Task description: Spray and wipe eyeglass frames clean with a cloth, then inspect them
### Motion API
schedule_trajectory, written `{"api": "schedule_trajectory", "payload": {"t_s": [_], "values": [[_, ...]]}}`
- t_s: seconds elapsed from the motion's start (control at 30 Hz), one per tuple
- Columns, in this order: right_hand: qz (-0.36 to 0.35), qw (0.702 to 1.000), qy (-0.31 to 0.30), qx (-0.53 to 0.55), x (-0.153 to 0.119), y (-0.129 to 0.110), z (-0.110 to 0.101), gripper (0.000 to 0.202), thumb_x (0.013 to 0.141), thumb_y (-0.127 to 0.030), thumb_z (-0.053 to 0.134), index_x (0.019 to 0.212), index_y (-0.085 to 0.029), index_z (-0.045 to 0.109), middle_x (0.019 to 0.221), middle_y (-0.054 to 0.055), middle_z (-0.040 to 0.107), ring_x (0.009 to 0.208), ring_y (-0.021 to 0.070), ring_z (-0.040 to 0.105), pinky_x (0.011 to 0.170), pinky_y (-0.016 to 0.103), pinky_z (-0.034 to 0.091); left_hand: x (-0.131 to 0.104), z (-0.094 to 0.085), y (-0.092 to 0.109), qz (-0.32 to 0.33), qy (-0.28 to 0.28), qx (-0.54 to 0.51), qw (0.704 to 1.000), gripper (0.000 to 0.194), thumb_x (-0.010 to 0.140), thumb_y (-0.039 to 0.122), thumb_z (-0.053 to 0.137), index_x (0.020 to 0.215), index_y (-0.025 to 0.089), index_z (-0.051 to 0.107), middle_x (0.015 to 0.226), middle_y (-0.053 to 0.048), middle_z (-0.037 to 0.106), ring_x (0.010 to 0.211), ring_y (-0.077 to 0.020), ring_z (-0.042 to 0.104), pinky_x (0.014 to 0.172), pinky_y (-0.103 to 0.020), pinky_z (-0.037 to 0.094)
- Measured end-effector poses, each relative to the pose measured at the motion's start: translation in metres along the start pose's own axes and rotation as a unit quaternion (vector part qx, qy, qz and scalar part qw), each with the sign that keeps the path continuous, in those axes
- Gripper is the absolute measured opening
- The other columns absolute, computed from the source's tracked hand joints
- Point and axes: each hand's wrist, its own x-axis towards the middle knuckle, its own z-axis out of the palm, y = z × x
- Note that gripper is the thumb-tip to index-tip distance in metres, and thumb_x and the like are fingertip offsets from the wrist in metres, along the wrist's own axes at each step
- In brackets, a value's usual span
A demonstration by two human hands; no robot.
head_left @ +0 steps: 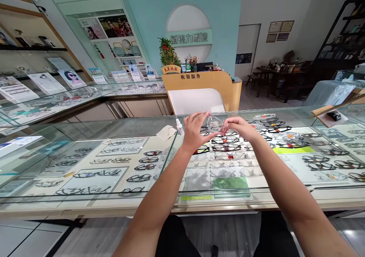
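Note:
Above the glass counter, both my hands hold one pair of clear-framed eyeglasses (216,122). My left hand (193,131) grips its left side, with the fingertips at the top and the thumb stretched out below. At the other side, the fingers of my right hand (240,127) pinch the frame. Part of the frame is hidden by my fingers, and it blends with the glasses behind it. A small white bottle (179,127) stands just left of my left hand, beside a pale cloth (166,132).
The glass display counter (171,205) spans the width before me, with rows of eyeglasses (226,148) inside. A wooden stand (323,110) is on the right. Beyond are a cashier desk (232,93) and a side showcase (65,110) along the left.

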Motion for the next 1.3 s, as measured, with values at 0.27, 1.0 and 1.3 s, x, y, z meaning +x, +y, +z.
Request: {"api": "schedule_trajectory", "payload": {"t_s": [0.27,1.0,1.3], "values": [[-0.008,0.986,0.155,0.058,0.004,0.000,0.000,0.020,0.090,-0.042,0.071,0.091,-0.023,0.074,0.075,0.000,0.068,0.058,0.0133,0.049,0.054,0.028,0.042,0.002,-0.003,0.001,0.013,0.056,-0.020,0.998,0.068,0.089,0.067,0.087,0.139,0.023,0.071,0.134,-0.013,0.081,0.125,-0.0351,0.073,0.111,-0.048,0.045],[-0.197,0.955,0.221,-0.012,0.029,-0.107,-0.011,0.074,0.102,-0.079,0.061,0.060,-0.026,0.030,0.060,-0.005,0.022,0.054,0.0120,0.018,0.048,0.032,0.020,0.110,-0.112,0.029,-0.029,0.307,0.033,0.951,0.073,0.092,0.070,0.082,0.151,0.035,0.055,0.147,-0.007,0.070,0.135,-0.0334,0.067,0.116,-0.060,0.053],[-0.361,0.880,0.306,-0.048,0.020,-0.135,0.025,0.072,0.111,-0.072,0.049,0.062,-0.027,0.021,0.056,-0.004,0.014,0.052,0.0147,0.010,0.045,0.037,0.016,0.108,-0.120,0.065,-0.036,0.291,-0.005,0.956,0.063,0.089,0.068,0.087,0.137,0.033,0.066,0.129,-0.006,0.075,0.122,-0.0341,0.073,0.107,-0.056,0.061]]}}
